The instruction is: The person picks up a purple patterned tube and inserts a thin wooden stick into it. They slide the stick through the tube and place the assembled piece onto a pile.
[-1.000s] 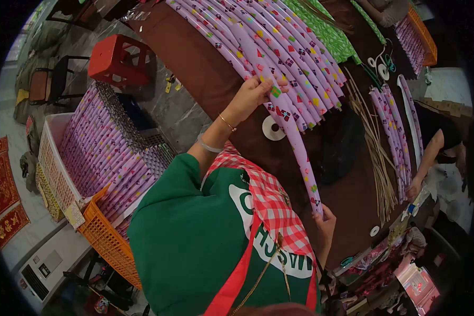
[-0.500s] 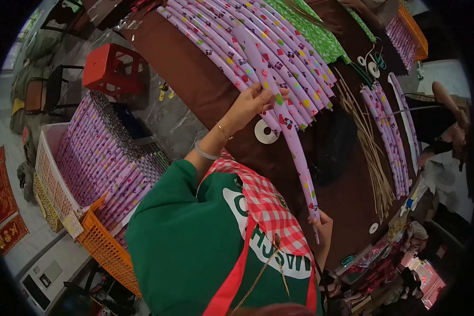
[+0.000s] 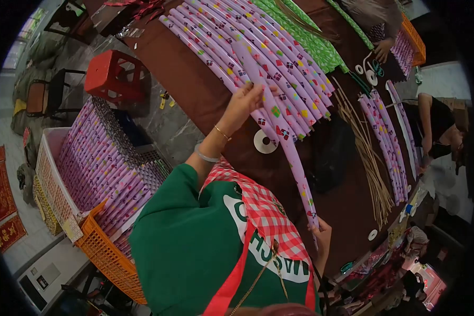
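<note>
One long purple patterned roll (image 3: 292, 160) runs diagonally between my two hands, its upper part lying over a row of similar purple rolls (image 3: 279, 58) on the brown-covered table. My left hand (image 3: 250, 100), with a gold bracelet and a pale bangle at the wrist, has its fingers closed round the roll near its middle. Close to my body, my right hand (image 3: 321, 230) holds the roll's lower end between thumb and fingers. A white tape roll (image 3: 265, 141) lies on the cloth just below my left hand.
White and orange baskets (image 3: 110, 258) full of purple rolls stand at left, near a red stool (image 3: 108, 73). On the table are thin brown strips (image 3: 371, 163), more purple rolls (image 3: 384, 142) and green patterned sheets (image 3: 316, 45). Other people are at the right and top right.
My hands keep hold of the roll and have barely moved. At top right, another person's hand now reaches toward the tape rolls, and the person at right has changed posture.
</note>
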A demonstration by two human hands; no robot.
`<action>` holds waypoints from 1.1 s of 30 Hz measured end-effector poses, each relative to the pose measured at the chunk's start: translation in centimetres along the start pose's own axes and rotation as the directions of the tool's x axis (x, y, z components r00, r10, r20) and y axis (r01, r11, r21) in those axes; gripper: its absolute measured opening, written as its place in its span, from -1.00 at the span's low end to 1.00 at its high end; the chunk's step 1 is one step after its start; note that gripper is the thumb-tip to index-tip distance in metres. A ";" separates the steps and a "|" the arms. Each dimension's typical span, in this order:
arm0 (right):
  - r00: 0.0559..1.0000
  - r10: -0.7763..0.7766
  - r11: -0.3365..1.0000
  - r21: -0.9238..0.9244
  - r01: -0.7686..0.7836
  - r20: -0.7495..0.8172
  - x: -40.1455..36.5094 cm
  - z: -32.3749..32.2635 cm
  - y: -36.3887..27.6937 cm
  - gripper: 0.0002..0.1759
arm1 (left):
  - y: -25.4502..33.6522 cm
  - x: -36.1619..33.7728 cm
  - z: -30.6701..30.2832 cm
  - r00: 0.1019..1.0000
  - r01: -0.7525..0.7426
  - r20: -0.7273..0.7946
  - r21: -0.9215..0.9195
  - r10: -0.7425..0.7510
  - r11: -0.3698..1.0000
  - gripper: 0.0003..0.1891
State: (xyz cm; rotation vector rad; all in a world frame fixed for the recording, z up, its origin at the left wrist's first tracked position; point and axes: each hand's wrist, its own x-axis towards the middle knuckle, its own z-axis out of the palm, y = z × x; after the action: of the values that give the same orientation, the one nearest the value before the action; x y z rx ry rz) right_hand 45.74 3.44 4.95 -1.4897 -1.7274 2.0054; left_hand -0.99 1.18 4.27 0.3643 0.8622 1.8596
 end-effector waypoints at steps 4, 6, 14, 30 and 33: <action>0.999 -0.012 1.000 -0.020 0.013 0.035 0.3 -0.8 0.5 -0.58 | 3.0 3.6 -3.6 0.955 -0.193 -0.227 0.025 0.193 0.981 -0.69; 0.998 -0.030 0.999 -0.026 0.032 0.050 1.1 -0.6 0.2 -0.58 | 3.3 5.6 -6.5 0.899 -0.289 -0.310 0.110 0.309 0.951 -0.69; 0.780 -0.622 0.660 -0.584 0.472 -0.073 14.7 5.3 -11.9 -0.66 | -2.9 6.9 -14.1 0.545 0.201 -0.406 0.913 0.734 0.355 -0.31; 0.682 -0.724 0.642 -0.464 0.611 -0.103 32.2 11.2 -19.1 -0.70 | -5.0 6.4 -14.3 0.583 0.407 -0.276 0.913 0.764 0.019 -0.32; 0.793 -0.463 0.886 -0.198 0.419 -0.397 30.6 5.3 -16.1 -0.72 | -5.5 6.6 -15.3 0.576 0.397 -0.221 0.917 0.787 -0.033 -0.33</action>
State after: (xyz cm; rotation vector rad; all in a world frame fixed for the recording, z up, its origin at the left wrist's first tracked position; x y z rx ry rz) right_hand 18.38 24.45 -0.82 -1.2706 -1.7805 1.2553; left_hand -9.31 2.18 -11.15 0.5806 3.1293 1.1178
